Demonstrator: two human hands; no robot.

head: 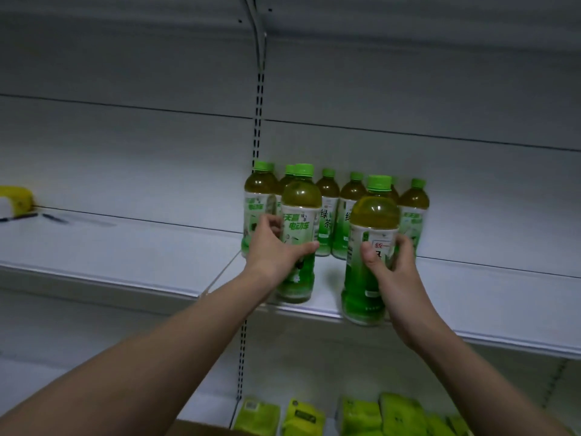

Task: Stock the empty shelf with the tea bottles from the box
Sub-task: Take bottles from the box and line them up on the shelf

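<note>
Two hands up at white metal shelf (471, 297), each wrapped round a clear plastic green-tea bottle with green cap and green-white label. Left hand (276, 250) gripping left bottle (300, 215), base apparently on shelf near front edge. Right hand (390, 259) gripping right bottle (371, 247), base at or overhanging front lip. Back row of same bottles (352, 212) upright against rear panel. Yellow-green packets (377, 416) on shelf below. Yellow object (17, 198) far left.

Green packets (396, 413) lower shelf; yellow object (17, 196) far left.
</note>
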